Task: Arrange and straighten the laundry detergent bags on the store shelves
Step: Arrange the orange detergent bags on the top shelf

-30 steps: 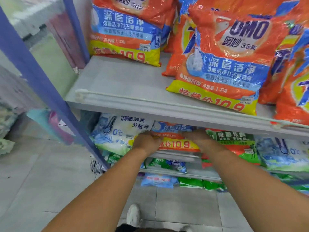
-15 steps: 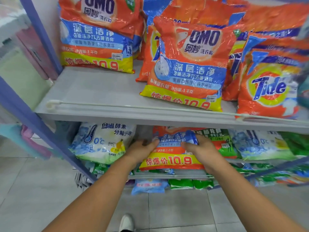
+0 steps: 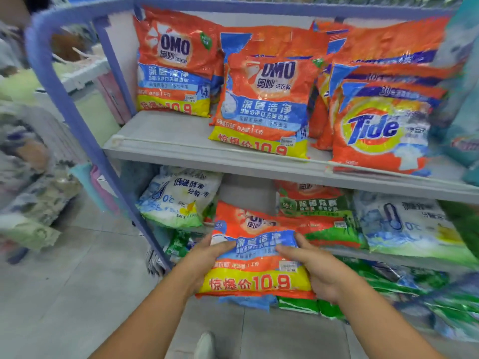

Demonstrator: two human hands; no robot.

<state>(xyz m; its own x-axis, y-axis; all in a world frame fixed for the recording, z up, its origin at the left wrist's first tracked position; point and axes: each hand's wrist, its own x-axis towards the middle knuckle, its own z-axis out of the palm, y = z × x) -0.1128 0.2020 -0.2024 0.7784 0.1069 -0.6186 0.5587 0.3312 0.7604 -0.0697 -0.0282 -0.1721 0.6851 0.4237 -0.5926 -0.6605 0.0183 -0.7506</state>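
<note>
Gripping an OMO bag (image 3: 255, 257) marked "10.9", left hand (image 3: 204, 257), right hand (image 3: 315, 268).

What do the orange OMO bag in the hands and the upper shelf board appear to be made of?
OMO bag: thin glossy plastic film, most likely; it crinkles and dents where the left hand and right hand grip it, and it glints. Upper shelf board: smooth matte grey-white surface, probably painted metal, though laminate cannot be ruled out; a pale rail runs along its front edge.

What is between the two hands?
In the head view, an orange OMO bag is gripped between the left hand and right hand.
</note>
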